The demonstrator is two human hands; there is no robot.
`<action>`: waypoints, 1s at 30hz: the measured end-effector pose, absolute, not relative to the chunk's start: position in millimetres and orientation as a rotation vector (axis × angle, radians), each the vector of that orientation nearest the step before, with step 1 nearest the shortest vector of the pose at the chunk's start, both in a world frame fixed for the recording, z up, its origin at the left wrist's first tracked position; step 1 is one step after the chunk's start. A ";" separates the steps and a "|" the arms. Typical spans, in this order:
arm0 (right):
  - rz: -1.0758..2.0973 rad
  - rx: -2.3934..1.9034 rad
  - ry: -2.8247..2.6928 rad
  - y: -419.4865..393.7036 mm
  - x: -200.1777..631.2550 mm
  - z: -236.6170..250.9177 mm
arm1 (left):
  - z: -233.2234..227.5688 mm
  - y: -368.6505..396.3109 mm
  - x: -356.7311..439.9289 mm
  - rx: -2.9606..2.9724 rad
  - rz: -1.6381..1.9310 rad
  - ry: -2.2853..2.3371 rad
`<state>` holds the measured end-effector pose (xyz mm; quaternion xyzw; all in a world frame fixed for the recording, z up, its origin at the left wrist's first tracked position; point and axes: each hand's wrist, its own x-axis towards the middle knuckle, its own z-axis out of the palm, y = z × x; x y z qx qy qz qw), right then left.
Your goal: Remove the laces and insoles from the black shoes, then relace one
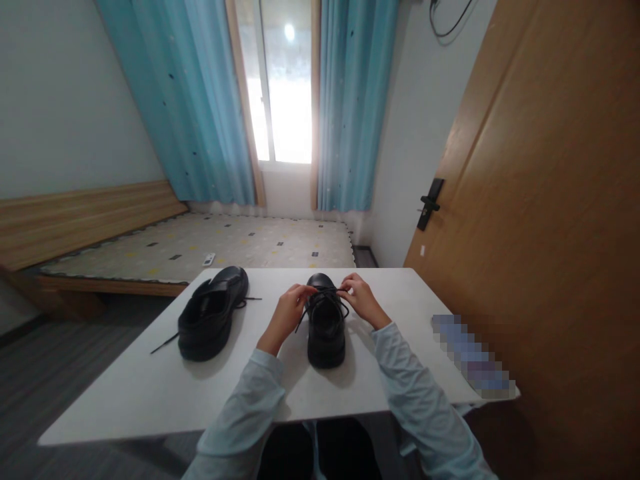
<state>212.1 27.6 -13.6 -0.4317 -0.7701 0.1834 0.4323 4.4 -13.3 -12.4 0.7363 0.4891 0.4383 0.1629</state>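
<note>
Two black lace-up shoes stand on a white table. The right shoe points away from me in the middle of the table. My left hand pinches its black lace at the shoe's left side. My right hand pinches the lace at the shoe's right side, near the toe end. The left shoe stands apart at the left, angled, with its lace trailing loose over the tabletop.
A blurred-out flat object lies at the table's right edge. A wooden door with a black handle is close on the right. Beyond the table are a low bed, a window and blue curtains.
</note>
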 end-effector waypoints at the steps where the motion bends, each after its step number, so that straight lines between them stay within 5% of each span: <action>1: 0.455 -1.086 -1.929 28.3 213.7 -13.9 | -12.0 -13.5 4.6 2.099 1.247 1.398; 14: 0.393 -1.223 -1.827 36.5 234.0 -16.7 | -12.5 -13.2 4.2 2.104 1.267 1.394; 23: 1.241 -0.985 -1.351 23.9 228.9 -6.5 | -13.2 -14.2 3.2 2.114 1.268 1.382; 30: 1.371 -0.827 -1.271 10.7 216.3 2.5 | -14.0 -13.0 2.9 2.112 1.259 1.377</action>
